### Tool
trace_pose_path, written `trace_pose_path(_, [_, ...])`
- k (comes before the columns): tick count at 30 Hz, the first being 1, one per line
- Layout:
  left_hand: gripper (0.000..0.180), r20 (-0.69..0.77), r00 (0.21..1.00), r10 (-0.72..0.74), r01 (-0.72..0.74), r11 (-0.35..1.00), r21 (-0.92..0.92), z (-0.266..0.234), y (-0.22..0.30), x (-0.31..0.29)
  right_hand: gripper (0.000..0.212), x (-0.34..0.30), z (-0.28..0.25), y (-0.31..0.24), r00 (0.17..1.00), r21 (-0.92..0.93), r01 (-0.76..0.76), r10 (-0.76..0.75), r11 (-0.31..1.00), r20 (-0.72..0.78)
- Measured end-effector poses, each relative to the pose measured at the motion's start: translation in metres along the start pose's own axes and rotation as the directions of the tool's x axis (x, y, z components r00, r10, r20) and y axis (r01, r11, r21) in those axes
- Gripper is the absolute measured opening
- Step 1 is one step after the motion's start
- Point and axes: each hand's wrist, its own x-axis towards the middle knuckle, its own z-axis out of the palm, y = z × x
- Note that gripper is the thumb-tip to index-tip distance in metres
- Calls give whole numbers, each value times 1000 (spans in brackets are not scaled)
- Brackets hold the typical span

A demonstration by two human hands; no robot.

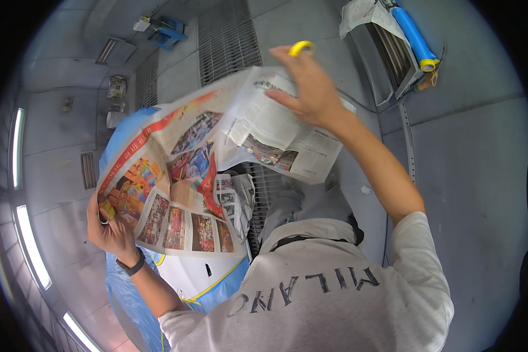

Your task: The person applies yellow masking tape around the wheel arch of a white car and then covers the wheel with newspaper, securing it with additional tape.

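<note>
A large newspaper sheet (pixel 182 158) with colour photos and a red band spreads between my hands, creased down the middle. My left hand (pixel 108 232) is closed on its left edge, and a small yellowish roll (pixel 107 210) shows at those fingers. Over the sheet's right half, my right hand (pixel 311 88) is raised with thumb and fingers apart. A roll of yellow tape (pixel 301 48) sits at its fingers, seemingly looped on them. Beneath the sheet lies a white panel (pixel 188 273) edged with yellow tape and blue film (pixel 123 287).
Crumpled newspaper (pixel 240 202) lies under the sheet, beside a floor grating (pixel 229 44). A blue film roll (pixel 413 38) and more paper (pixel 364 16) rest on a metal stand (pixel 387 64) at far right. A blue stool (pixel 168 33) stands at far left.
</note>
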Motion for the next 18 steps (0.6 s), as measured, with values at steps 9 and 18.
trace_pose_path(9, [50, 17, 994, -111, 81, 815, 574, -3, 8, 3, 17, 17, 46, 0, 949, 179, 235, -266, 955, 171])
trace_pose_path(18, [51, 728, 668, 153, -160, 985, -59, 103, 118, -155, 14, -128, 41, -87, 607, 336, 502, -602, 797, 519])
